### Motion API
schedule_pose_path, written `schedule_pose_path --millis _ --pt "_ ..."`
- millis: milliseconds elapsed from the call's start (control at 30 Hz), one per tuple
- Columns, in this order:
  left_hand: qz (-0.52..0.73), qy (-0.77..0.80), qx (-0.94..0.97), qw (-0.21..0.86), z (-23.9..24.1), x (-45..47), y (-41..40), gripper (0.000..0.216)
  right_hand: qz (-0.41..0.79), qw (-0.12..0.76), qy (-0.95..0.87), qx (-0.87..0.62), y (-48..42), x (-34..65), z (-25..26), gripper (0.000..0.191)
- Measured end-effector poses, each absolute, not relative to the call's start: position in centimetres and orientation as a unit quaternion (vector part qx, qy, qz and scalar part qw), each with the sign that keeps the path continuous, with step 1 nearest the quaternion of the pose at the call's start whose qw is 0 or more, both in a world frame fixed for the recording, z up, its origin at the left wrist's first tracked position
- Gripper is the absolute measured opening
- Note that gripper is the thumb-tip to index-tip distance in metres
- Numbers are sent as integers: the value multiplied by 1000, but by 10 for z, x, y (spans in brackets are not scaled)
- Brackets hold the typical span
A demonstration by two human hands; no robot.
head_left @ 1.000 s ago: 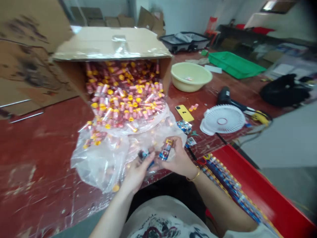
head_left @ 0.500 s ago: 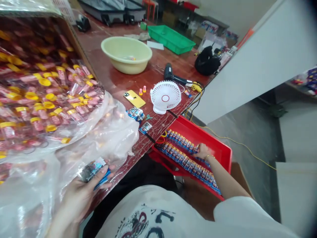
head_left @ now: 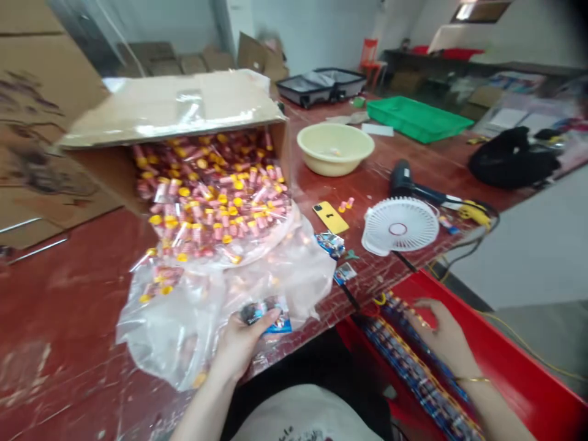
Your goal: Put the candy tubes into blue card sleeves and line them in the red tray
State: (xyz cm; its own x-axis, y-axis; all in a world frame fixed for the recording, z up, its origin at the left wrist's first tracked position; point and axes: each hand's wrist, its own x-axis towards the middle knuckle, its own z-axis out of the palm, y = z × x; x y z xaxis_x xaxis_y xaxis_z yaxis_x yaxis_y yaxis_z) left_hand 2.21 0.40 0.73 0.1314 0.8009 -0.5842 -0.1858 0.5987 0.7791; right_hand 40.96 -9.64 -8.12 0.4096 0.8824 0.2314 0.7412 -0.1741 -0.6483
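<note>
My left hand grips a small stack of blue printed packets, thumb on top, above the plastic bag at the table's front edge. My right hand reaches into the red tray below the table's edge. Its bent fingers are at the upper row of small packets with yellow-orange tops; blur hides what lies between them. A longer row of the same packets runs along the tray's near side. More blue packets lie on the table.
An open cardboard box spills pink tubes with yellow caps onto the clear plastic bag. Beyond are a yellow phone, white fan, hair dryer, cream basin and green tray.
The view has swung left and up, bringing the whole box into sight. My left hand still holds the blue packets. My right hand has shifted towards the upper end of its row.
</note>
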Motion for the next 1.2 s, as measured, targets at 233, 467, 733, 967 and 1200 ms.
schedule_pose_path --millis 233,467,733,967,1200 --pt "386 516 316 697 8 3 5 51 124 404 -725 -544 114 184 -6 10" --pt "405 502 238 726 10 -11 -1 53 120 321 -751 -565 171 111 -6 32" --pt "417 484 245 729 1 -16 2 39 259 499 -703 -435 113 147 17 18" --pt "463 430 307 712 -2 -8 5 32 338 430 -793 -266 84 159 72 14" --pt "424 454 268 737 8 -4 4 41 524 384 -703 -290 86 161 46 25"
